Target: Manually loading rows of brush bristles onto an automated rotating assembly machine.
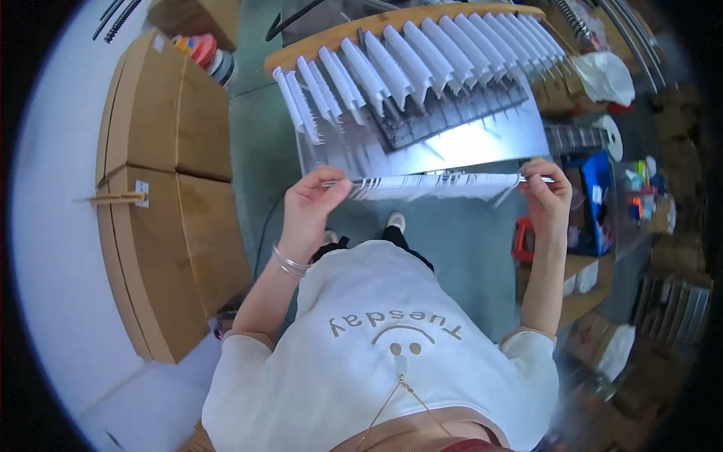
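from where i stand, the workpiece is a thin metal rod (550, 180), held level in front of the person's white shirt (339, 369) and just short of a shiny metal plate (493, 139). a white gathered piece (437, 185) with dark lines runs along the rod between the hands. left hand (316, 197): thumb and fingers are pressed together, pinching the rod near its left end. right hand (548, 197): the fingertips pinch the rod near its right end; the tip projects past them. ahead of both hands, a row of white folded strips (407, 62) extends from a curved wooden bar (331, 38). large cardboard boxes (151, 248) stand on the person's left. a blue bin (600, 202) and a white spool (612, 140) sit near each other on the right.
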`<state>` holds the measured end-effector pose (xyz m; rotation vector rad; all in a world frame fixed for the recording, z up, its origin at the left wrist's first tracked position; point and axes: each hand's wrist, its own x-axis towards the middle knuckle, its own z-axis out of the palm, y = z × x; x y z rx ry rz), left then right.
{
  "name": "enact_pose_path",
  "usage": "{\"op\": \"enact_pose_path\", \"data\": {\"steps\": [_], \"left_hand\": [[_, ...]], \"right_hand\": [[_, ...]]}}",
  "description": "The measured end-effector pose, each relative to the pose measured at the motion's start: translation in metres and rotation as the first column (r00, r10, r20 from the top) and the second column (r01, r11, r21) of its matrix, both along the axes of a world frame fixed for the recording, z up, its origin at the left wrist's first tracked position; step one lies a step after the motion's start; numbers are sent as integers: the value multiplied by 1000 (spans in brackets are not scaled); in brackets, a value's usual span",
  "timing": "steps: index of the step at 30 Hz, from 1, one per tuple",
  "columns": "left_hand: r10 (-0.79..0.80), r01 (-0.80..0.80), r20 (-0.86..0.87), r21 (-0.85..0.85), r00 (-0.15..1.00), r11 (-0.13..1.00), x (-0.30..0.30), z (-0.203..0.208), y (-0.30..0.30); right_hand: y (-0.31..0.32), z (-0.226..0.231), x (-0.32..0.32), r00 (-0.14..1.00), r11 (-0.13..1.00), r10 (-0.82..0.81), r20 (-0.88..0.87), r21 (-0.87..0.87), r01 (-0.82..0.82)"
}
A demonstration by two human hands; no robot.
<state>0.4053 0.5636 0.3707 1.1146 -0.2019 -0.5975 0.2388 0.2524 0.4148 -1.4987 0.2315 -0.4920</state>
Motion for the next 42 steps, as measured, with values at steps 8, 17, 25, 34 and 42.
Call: {"op": "enact_pose_path", "data": {"steps": [8,17,25,34,42], "left_hand": [[-122,131,73,-144,990,981,24,33,40],[-404,405,41,-168,914,899,20,52,25],[-356,370,123,-132,926,919,28,34,20],[98,-138,-146,-296,984,945,122,10,-16],[193,-215,-108,-260,975,941,111,24,-21]], "right_hand": [[157,1,-47,978,963,-156,135,239,121],[280,27,-76,903,863,-373,213,-278,422],[286,44,-52,865,704,-450,223,-506,498],[252,44,2,887,772,-421,190,-438,460],[279,48,-1,855,620,-428,292,-593,513]]}}
